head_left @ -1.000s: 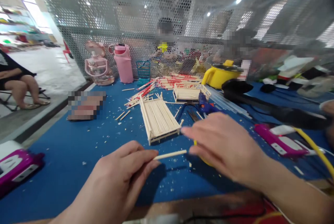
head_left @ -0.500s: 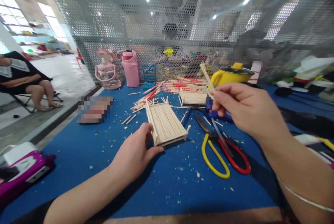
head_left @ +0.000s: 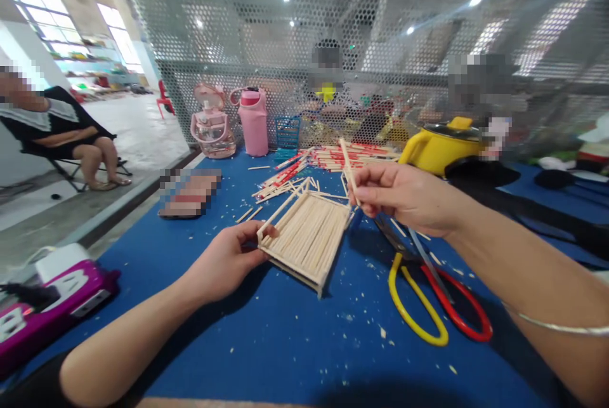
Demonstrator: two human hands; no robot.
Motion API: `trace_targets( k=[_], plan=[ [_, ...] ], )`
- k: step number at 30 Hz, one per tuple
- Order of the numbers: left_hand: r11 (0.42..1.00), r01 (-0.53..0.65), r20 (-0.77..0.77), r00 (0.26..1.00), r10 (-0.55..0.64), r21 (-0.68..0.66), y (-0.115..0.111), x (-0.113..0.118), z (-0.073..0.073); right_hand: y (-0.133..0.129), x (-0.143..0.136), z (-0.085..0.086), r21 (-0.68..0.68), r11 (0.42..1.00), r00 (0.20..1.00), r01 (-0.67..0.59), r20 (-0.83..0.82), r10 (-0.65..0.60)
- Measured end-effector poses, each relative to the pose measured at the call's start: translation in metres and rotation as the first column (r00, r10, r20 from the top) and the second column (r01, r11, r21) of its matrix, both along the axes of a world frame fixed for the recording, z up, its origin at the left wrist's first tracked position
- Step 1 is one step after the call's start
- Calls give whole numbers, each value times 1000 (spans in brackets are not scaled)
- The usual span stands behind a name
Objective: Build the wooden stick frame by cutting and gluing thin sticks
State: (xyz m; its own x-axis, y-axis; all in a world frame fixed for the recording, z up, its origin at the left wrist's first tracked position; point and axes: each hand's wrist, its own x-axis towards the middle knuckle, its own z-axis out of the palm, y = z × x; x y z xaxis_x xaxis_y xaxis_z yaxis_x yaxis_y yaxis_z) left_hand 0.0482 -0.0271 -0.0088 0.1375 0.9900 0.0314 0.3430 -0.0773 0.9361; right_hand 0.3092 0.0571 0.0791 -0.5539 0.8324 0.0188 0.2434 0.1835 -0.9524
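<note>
My left hand (head_left: 228, 261) grips the left corner of a small bed-like model (head_left: 309, 230) made of pale wooden sticks, fingers above and thumb at its near side. The model is tilted over the blue table, with a stick rail along its left edge. My right hand (head_left: 404, 195) pinches a short wooden stick (head_left: 349, 170) between thumb and fingers, upright near the model's far right corner. Just below my right hand lie scissors (head_left: 419, 294) with one yellow and one red handle. A translucent rod (head_left: 425, 256) crosses them, its far end hidden by my hand.
Loose red-tipped sticks (head_left: 333, 157) lie heaped behind the model. Pink bottles (head_left: 254, 122), a small blue rack (head_left: 288, 133) and a yellow pot (head_left: 438, 148) stand along the mesh screen (head_left: 238, 33). A purple power strip (head_left: 71, 300) is at left. A person (head_left: 71, 122) sits beyond the table.
My left hand has turned the model and tilted it. My right hand has moved left with the stick, close to the model. The view has shifted slightly left.
</note>
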Motion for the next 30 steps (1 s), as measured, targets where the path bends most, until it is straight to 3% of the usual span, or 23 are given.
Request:
trace_targets(
  k=[4, 12, 17, 20, 24, 27, 30],
  plan=[
    [998, 35, 29, 999, -36, 44, 12, 3, 0, -9, -24, -10, -182, 982, 999, -51, 0, 52],
    [997, -14, 176, 984, 1, 71, 43, -2, -5, -3, -41, -17, -252, 965, 997, -68, 18, 75],
    [996, 88, 247, 965, -87, 6, 45, -6, -6, -5, -43, -22, -332, 923, 970, -194, 74, 231],
    [992, 116, 280, 955, -99, -43, 44, -11, -6, -10, -45, -27, -346, 915, 960, -207, 106, 258],
    [999, 19, 219, 976, -12, -30, 39, -20, -8, -12, -39, -19, -254, 958, 989, -131, 35, 144],
    [999, -54, 166, 985, 54, -6, 34, -25, -7, -13, -22, 4, -105, 994, 994, 22, -100, -32],
    [997, -64, 169, 983, 68, -30, 30, -26, -1, -15, -4, 26, -7, 984, 955, 178, -239, -175]
  ],
)
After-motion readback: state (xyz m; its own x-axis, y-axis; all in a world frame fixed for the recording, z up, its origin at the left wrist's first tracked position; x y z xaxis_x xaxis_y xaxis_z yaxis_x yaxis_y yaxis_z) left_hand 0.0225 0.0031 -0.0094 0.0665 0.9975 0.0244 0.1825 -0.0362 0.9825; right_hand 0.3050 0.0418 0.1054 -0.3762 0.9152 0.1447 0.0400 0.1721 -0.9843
